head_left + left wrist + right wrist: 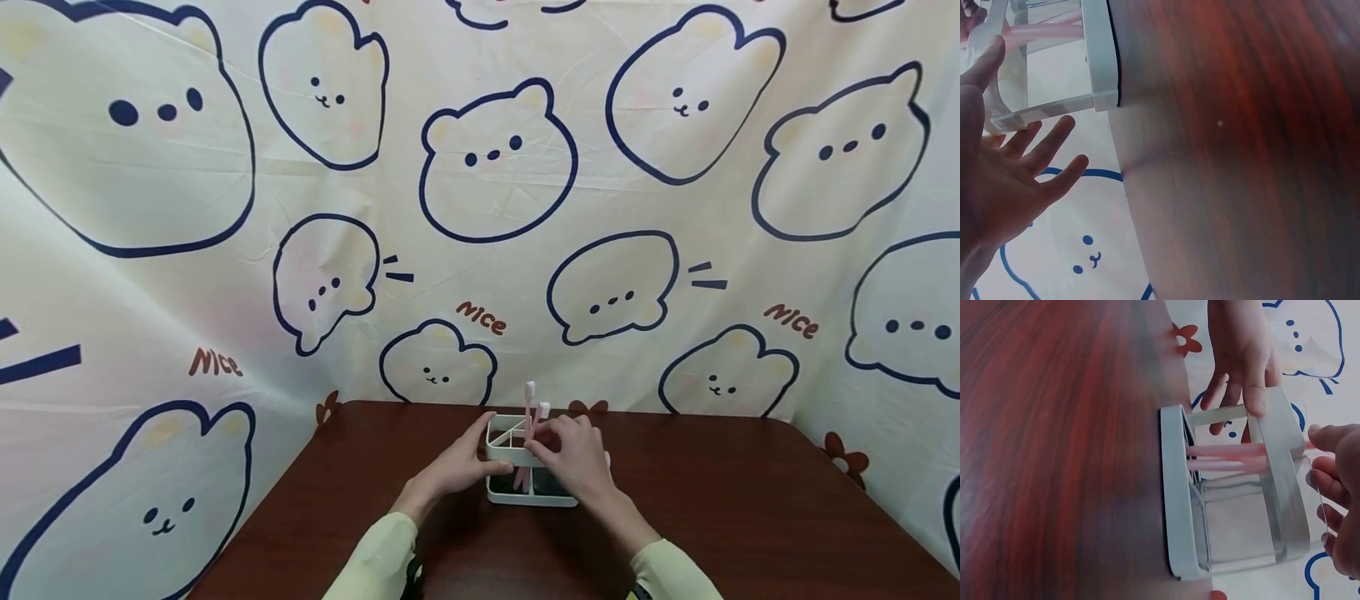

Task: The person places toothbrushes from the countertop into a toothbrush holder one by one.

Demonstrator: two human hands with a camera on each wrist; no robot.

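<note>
A white two-tier toothbrush holder [517, 456] stands on the table, its upper tier split by thin dividers. Two pink toothbrushes rise from it: one toothbrush [529, 400] stands taller, and a second toothbrush [543, 409] leans beside it. My left hand [459, 464] grips the holder's left side, thumb on the front rim and fingers behind. With thumb and index finger, my right hand [579, 460] pinches a toothbrush below its head, though which of the two I cannot tell. The pink handles [1225, 451] run down through the upper tier toward the base [1175, 494].
The holder is near the far edge of the dark reddish-brown table [720, 500]. Close behind hangs a cream cloth [498, 275] printed with blue-outlined bear faces. A thin clear curved edge [1326, 515] shows by the right fingers in the right wrist view.
</note>
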